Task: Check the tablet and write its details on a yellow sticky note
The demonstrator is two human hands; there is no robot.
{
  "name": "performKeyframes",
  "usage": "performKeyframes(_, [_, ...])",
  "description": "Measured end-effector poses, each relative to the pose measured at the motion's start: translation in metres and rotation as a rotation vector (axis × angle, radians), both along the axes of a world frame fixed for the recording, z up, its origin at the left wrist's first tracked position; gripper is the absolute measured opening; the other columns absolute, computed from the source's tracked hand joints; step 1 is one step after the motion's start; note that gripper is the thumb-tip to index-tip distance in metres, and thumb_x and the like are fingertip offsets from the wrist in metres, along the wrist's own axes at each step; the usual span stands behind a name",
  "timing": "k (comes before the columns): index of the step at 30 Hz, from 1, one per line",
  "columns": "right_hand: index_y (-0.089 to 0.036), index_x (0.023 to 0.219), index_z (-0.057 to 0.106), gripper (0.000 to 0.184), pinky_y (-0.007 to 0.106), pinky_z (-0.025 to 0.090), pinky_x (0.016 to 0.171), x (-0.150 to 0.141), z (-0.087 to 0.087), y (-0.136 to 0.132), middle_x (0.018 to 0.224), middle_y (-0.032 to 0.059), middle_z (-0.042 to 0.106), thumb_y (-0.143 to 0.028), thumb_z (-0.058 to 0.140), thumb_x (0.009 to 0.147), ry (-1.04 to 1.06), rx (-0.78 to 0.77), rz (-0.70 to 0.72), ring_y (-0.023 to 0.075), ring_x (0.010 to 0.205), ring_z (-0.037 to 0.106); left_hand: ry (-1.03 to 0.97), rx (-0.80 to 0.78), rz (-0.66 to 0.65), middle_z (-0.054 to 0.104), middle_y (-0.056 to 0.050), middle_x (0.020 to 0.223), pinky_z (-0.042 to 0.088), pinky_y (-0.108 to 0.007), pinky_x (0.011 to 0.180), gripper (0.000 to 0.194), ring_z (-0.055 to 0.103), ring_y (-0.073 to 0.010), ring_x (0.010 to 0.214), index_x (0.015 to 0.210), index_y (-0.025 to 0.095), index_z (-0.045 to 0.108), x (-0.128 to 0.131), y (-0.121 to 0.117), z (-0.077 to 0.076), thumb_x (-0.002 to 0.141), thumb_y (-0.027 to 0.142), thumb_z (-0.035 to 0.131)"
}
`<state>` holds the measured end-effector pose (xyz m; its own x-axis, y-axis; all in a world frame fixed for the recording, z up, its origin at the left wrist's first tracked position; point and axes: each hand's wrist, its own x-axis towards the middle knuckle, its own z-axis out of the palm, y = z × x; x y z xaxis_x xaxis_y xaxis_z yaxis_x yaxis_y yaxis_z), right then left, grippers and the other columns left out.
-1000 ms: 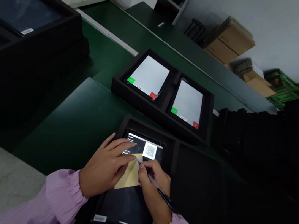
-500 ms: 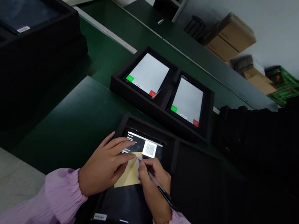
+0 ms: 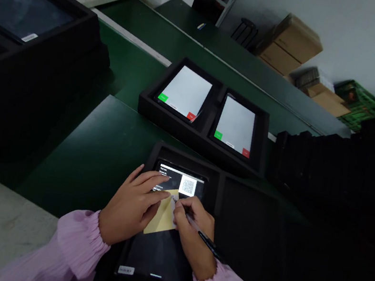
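A tablet (image 3: 162, 252) lies in a black foam tray (image 3: 234, 207) in front of me, its screen dark except for text and a QR code (image 3: 187, 186) at the top. A yellow slip of paper (image 3: 162, 218) rests on the screen. My left hand (image 3: 132, 208) lies flat on the slip, fingers stretched out and pressing it down. My right hand (image 3: 192, 238) is closed around a dark pen (image 3: 207, 243), whose tip touches the slip's upper edge. Both wrists wear lilac sleeves.
Behind sits a second black tray (image 3: 202, 138) with two tablets showing white screens (image 3: 185, 92) with green and red corners. A tall stack of black trays (image 3: 24, 58) stands at the left, more black trays (image 3: 330, 175) at the right. Cardboard boxes (image 3: 291, 45) and a green crate (image 3: 357, 105) lie by the wall.
Almost nothing has moved. The view drifted slightly, and the pen tip stays at the slip's upper edge under small hand shifts.
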<state>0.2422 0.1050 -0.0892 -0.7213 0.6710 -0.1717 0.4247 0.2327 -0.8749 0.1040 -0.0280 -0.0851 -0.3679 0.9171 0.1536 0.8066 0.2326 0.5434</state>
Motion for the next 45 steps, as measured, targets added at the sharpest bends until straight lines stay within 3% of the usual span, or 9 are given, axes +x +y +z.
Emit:
performKeyframes(28, [-0.020,0.079,0.063,0.025,0.022,0.045,0.052,-0.0013,-0.0014,-0.0003,0.060,-0.0025,0.058,-0.041,0.058,0.090,-0.002,-0.002,-0.044,0.0125,0.051,0.055,-0.001,0.014,-0.014,0.060,-0.002,0.139,0.029,-0.055,0.120,0.040,0.048,-0.0230,0.133,0.124,0.029,0.067,-0.0010,0.0006,0.0015,0.090,0.012,0.053])
performKeyframes(33, [-0.019,0.079,0.064,0.027,0.022,0.045,0.051,-0.0012,-0.0027,0.0001,0.061,-0.0015,0.059,-0.043,0.058,0.090,0.006,-0.007,-0.038,0.0126,0.051,0.055,0.000,0.015,-0.007,0.060,-0.004,0.138,0.029,-0.055,0.120,0.036,0.050,-0.0241,0.131,0.118,0.027,0.070,-0.0010,0.0005,0.0016,0.089,0.012,0.053])
performKeyframes(45, [-0.020,0.075,0.062,0.019,0.022,0.045,0.052,-0.0004,-0.0004,0.0005,0.058,-0.0029,0.058,-0.035,0.058,0.087,-0.023,-0.015,-0.043,0.0128,0.052,0.055,0.002,0.007,-0.011,0.060,-0.003,0.139,0.028,-0.054,0.120,0.036,0.048,-0.0227,0.133,0.119,0.028,0.069,-0.0012,0.0002,0.0010,0.091,0.012,0.053])
